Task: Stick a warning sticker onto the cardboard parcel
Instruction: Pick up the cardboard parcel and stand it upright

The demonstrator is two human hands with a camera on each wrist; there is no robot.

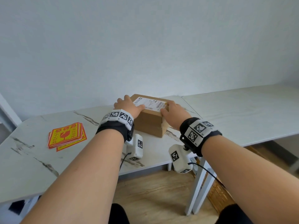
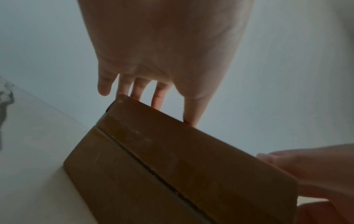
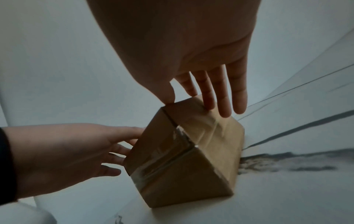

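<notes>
The brown cardboard parcel [image 1: 150,120] stands on the marble-look table [image 1: 32,167], with a white shipping label [image 1: 150,103] on its top. My left hand [image 1: 131,104] lies against its left side, thumb resting on the top edge. My right hand [image 1: 171,109] lies against its right end, thumb on the top corner. In the left wrist view the left hand [image 2: 164,84] keeps its fingers straight behind the parcel [image 2: 172,166]. In the right wrist view the right hand [image 3: 201,84] reaches straight-fingered over the taped parcel [image 3: 182,159]. A stack of red-and-yellow warning stickers [image 1: 66,136] lies at the left.
A second white table [image 1: 242,110] adjoins on the right, with a seam between the two tops. A pale wall rises right behind the parcel. Wooden floor [image 1: 153,191] shows below the table's near edge.
</notes>
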